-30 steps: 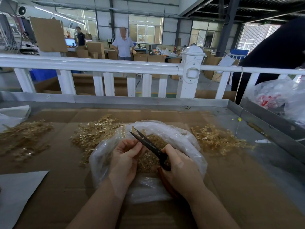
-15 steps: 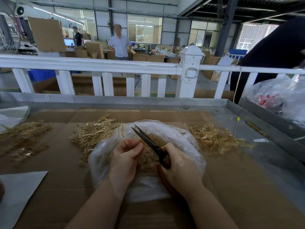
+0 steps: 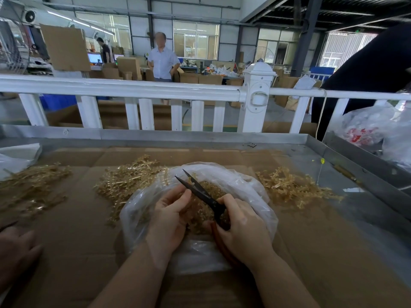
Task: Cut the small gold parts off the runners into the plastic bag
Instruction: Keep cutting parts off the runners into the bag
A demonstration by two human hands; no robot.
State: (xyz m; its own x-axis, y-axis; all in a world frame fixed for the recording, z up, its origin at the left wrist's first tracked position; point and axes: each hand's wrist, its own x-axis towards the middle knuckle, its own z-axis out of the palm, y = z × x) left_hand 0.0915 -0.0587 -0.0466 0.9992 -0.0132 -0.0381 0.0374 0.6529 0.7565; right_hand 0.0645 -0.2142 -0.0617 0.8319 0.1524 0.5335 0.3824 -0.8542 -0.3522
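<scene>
Both hands working over the mouth of the plastic bag point(image 3: 251, 196), which sits on the cardboard-lined counter point(image 3: 77, 252).

Right hand point(image 3: 242, 225): fingers curled round the handles of the black scissors point(image 3: 200, 192). Blades parted a little, tips aimed up and away to the left, long axis on a diagonal from the right hand toward the far-left rim of the bag.

Left hand point(image 3: 171, 216): fingers bent and drawn together, pinching what I take to be a runner point(image 3: 191, 210) with gold parts. Most of it is hidden behind the fingers, so I cannot tell its long axis or which way it points. It sits just left of the blades and under them, over the bag's opening.

Loose gold parts point(image 3: 211, 187) already lie heaped inside the bag, beneath the scissors.

Key relation, as I judge it: the piece lies left of and below the blades, nearest the left hand, close to the pivot and not the tips. The next snip needs the left fingers to feed a joint between the parted blades, crosswise to them, so that the cut part drops straight into the bag.

Uncut stock: one gold pile point(image 3: 129, 181) touching the bag's left rim, another pile point(image 3: 293, 187) just right of it, a third heap point(image 3: 33, 185) far left. Someone else's hand point(image 3: 15, 247) rests at the left edge of the counter.
</scene>
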